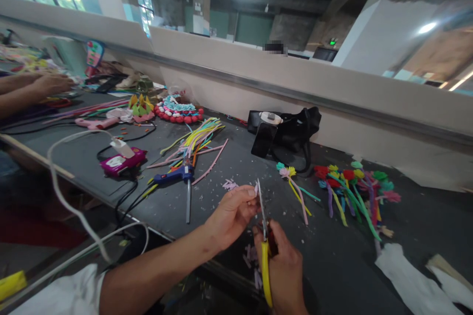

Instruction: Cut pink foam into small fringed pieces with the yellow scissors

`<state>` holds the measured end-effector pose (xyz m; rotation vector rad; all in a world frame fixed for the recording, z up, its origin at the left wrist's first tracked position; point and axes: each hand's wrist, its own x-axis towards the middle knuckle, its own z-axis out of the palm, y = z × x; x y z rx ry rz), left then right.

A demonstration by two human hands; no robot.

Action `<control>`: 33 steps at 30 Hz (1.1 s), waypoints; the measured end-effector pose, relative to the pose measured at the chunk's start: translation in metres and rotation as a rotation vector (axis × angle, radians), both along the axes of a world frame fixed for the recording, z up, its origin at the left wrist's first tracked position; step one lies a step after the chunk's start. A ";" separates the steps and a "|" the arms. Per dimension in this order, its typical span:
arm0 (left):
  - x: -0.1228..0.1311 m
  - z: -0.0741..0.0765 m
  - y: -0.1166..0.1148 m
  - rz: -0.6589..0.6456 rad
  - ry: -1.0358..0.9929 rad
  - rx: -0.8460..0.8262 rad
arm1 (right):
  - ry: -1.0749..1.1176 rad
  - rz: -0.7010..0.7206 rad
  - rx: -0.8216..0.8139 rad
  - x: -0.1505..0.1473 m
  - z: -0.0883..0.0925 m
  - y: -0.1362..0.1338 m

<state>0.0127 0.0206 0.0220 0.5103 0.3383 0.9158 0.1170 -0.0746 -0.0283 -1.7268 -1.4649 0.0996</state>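
My right hand (286,266) is wrapped round a pair of scissors (265,270) with yellow handles, its blades pointing up and away from me. My left hand (234,211) is closed in a pinch, with a small pale lilac piece of pipe cleaner (256,189) between thumb and finger, right beside the blades. Short lilac cuttings (230,184) lie in a small pile just beyond my left hand. More lilac pieces (251,254) are under my hands, near the table edge, partly hidden.
A blue glue gun (175,175) lies left, before a bundle of pipe cleaners (201,135). A purple power strip (123,161) trails cables. Fuzzy flowers (349,177) lie right; a black bag (295,130) and phone (264,139) stand behind. Another person's hands (51,83) work at far left.
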 end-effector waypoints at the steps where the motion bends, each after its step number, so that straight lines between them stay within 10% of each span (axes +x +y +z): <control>1: 0.000 0.000 0.000 0.002 -0.003 -0.001 | 0.002 -0.005 -0.006 0.000 0.001 0.000; 18: -0.001 -0.003 0.000 -0.045 0.094 0.082 | 0.080 -0.003 -0.049 0.004 0.006 0.000; 33: -0.010 -0.018 0.005 -0.066 0.919 0.746 | 0.410 -0.090 0.115 0.014 0.020 0.028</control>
